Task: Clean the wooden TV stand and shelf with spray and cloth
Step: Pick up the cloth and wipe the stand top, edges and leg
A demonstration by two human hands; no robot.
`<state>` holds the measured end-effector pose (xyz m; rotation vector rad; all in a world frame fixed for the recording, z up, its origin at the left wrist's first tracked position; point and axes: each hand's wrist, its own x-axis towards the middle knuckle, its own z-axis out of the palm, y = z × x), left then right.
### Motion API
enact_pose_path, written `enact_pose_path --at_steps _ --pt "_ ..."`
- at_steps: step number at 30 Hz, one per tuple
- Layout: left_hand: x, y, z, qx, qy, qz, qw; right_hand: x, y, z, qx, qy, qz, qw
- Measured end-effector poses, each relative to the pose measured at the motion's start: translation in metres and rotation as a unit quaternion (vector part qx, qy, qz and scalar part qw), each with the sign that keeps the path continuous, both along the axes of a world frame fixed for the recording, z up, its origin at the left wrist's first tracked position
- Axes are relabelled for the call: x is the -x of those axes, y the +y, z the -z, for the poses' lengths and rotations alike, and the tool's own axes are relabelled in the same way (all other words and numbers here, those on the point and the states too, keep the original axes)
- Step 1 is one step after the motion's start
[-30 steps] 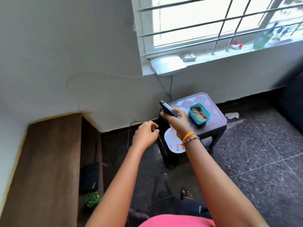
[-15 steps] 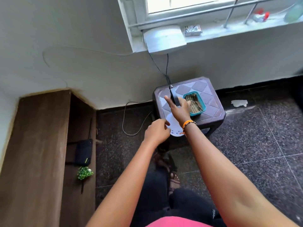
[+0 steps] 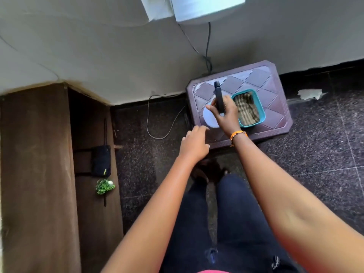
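Note:
My right hand [image 3: 226,113] grips a slim dark remote-like device [image 3: 219,97] over a purple plastic stool [image 3: 275,107]. Under that hand lies a round white object [image 3: 209,119], partly hidden. A teal tray [image 3: 260,107] with a striped cloth [image 3: 247,107] in it sits on the stool to the right. My left hand [image 3: 194,143] hovers just in front of the stool's near-left corner, fingers loosely spread, holding nothing. The wooden TV stand [image 3: 35,174] runs along the left, with its lower shelf [image 3: 94,209] beside it. No spray bottle is visible.
A dark pouch [image 3: 101,163] and a small green plant sprig [image 3: 104,186] lie on the lower shelf. A thin cable [image 3: 157,123] loops on the dark speckled floor. A white box [image 3: 206,6] sits on the sill above, its cords dropping behind the stool.
My view has tipped downward and closer. The right hand brought the dark device down over the stool. The left hand opened from a loose fist and reached toward the stool.

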<state>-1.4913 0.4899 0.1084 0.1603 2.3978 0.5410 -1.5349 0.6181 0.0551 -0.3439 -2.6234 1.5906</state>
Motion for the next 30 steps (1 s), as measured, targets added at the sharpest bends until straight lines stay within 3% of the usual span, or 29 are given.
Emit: enact_pose_path --at_steps 8,11,14,21,25,30 --pt "-0.003 0.037 0.014 -0.021 -0.037 -0.045 0.998 -0.016 0.019 0.008 0.008 -0.07 -0.065 0.995" --pt "-0.01 0.051 0.017 -0.031 -0.058 -0.063 0.996 -0.022 0.036 0.002 -0.015 -0.08 -0.024 0.996" --pt "-0.02 0.063 0.024 -0.047 -0.082 -0.068 0.993 -0.018 0.063 0.01 -0.079 -0.155 0.037 0.984" --pt "-0.038 0.088 0.048 -0.097 -0.09 -0.113 0.985 0.013 0.088 0.049 -0.256 -0.303 -0.048 0.917" --pt "-0.038 0.096 0.06 -0.12 -0.081 -0.132 0.981 0.015 0.085 0.066 -0.325 -0.293 -0.047 0.898" --pt "-0.032 0.107 0.061 -0.146 -0.077 -0.14 0.976 0.024 0.099 0.064 -0.308 -0.298 -0.053 0.902"
